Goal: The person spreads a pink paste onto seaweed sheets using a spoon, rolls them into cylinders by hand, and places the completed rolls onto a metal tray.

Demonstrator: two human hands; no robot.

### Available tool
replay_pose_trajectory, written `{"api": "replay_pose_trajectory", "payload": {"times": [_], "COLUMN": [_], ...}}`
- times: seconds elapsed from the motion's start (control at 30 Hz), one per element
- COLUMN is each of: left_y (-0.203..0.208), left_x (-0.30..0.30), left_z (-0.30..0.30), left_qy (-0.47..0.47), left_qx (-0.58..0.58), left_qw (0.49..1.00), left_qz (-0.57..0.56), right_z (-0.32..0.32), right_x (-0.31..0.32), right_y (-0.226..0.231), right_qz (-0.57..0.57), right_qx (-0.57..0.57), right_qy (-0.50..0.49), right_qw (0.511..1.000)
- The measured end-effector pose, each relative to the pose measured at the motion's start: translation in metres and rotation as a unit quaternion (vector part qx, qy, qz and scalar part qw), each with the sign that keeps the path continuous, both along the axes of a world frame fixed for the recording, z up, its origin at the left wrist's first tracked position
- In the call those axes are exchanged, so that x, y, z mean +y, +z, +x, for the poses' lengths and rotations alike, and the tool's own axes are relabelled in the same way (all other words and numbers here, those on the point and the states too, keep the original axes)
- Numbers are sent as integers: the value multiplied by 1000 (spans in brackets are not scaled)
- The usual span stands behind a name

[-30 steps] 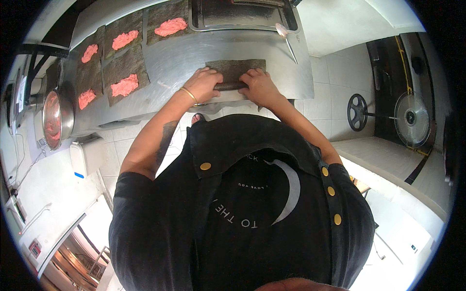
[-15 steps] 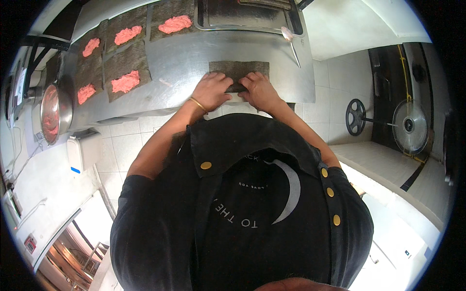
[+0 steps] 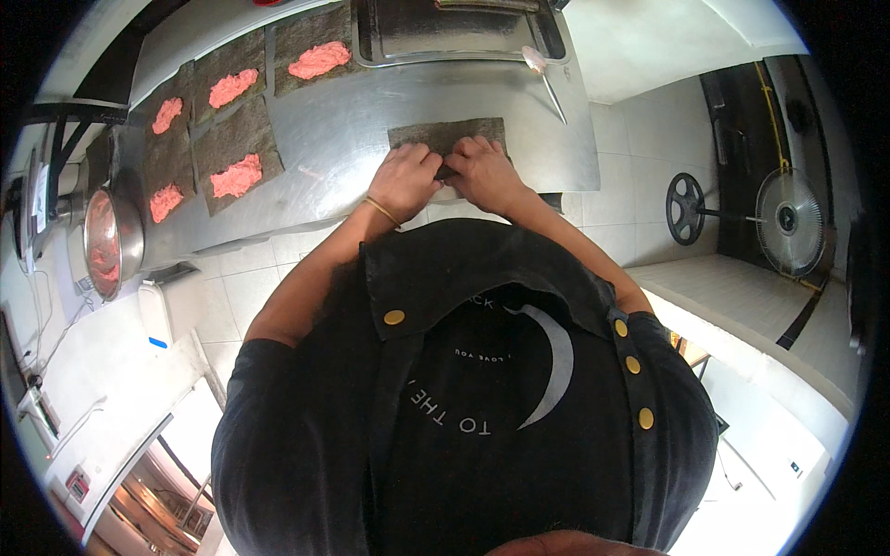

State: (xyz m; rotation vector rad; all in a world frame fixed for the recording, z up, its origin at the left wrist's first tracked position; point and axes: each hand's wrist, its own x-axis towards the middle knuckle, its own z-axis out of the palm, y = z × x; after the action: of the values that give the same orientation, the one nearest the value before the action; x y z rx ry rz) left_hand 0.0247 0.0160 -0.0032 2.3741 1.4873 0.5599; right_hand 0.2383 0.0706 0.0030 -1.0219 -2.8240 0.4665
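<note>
A dark green nori sheet lies at the near edge of the steel table, its near part curled into a roll under my fingers. My left hand is closed on the left side of that roll, a thin band round the wrist. Close beside it, my right hand grips the right side, fingers bent over the top. What is inside the roll is hidden by my hands. To the left lie several flat nori sheets, each bearing a lump of pink paste.
A dark metal tray holding finished-looking dark rolls stands at the far side. A paste-smeared spoon rests by its right corner. At the far left is a steel bowl with pink paste. A fan stands off to the right.
My hands have drawn closer together and nudged forward over the nori, whose near edge is curled further. The whole view has shifted slightly.
</note>
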Motion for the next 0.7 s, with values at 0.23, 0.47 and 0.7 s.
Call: {"api": "replay_pose_trajectory", "payload": {"times": [0.23,0.47,0.7], "left_y": [-1,-5,-2], "left_x": [1,-5,-10], "left_z": [1,5,14], "left_qy": [8,27,9], "left_qx": [1,-10,-37], "left_qw": [1000,999,990], "left_qz": [4,38,138], "right_z": [5,9,23], "right_x": [-10,-12,-10], "right_y": [-1,3,0], "right_qz": [102,94,90], "right_qx": [45,42,40], "right_qy": [17,-7,-9], "right_qw": [994,995,995]}}
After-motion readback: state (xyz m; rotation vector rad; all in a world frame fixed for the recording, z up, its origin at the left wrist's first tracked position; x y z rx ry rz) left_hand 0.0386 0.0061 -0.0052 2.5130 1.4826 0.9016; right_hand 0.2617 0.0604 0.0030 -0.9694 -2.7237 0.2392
